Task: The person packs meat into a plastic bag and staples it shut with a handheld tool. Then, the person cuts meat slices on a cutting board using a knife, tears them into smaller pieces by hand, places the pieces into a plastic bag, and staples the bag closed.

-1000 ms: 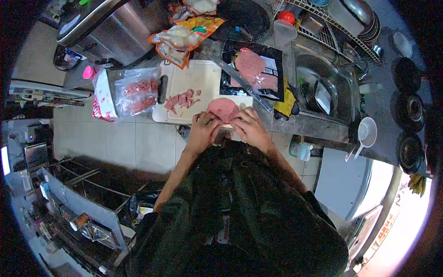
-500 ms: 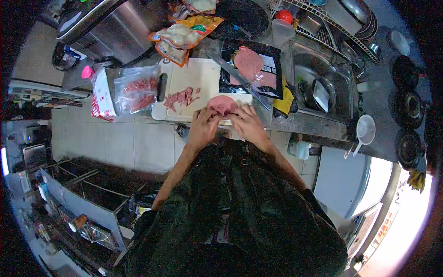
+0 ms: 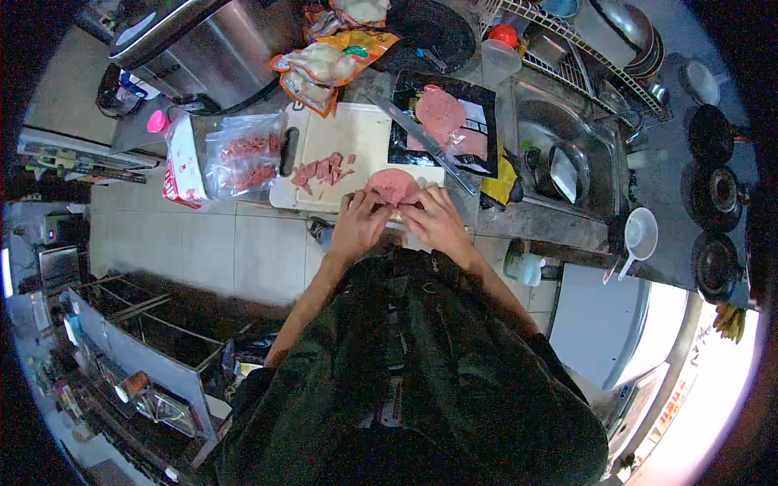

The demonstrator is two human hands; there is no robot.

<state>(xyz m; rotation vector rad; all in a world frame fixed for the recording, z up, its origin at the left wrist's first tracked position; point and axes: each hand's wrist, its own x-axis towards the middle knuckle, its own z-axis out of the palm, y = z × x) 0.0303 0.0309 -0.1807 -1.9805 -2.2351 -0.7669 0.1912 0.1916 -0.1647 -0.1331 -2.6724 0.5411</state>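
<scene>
Between my two hands, a round pink slice of ham [image 3: 392,183] stands at the near edge of the white cutting board [image 3: 324,134]. My left hand [image 3: 361,223] pinches its lower left side, and my right hand [image 3: 435,221] grips its lower right side with curled fingers. Small cut pieces of ham [image 3: 324,168] lie on the board left of the slice. A knife [image 3: 429,144] rests across the board's right side and an opened black ham package [image 3: 484,101], on which more round slices [image 3: 440,112] are lying.
Left of the board is a clear bag of reddish meat [image 3: 243,154]. Orange food packages [image 3: 324,61] sit behind, near a large steel appliance [image 3: 219,49]. To the right are a yellow packet [image 3: 501,185], a sink [image 3: 543,105] and a white strainer [image 3: 641,233].
The view has shifted slightly. Both hands stay on the ham slice at the board's near edge, with only small finger movements.
</scene>
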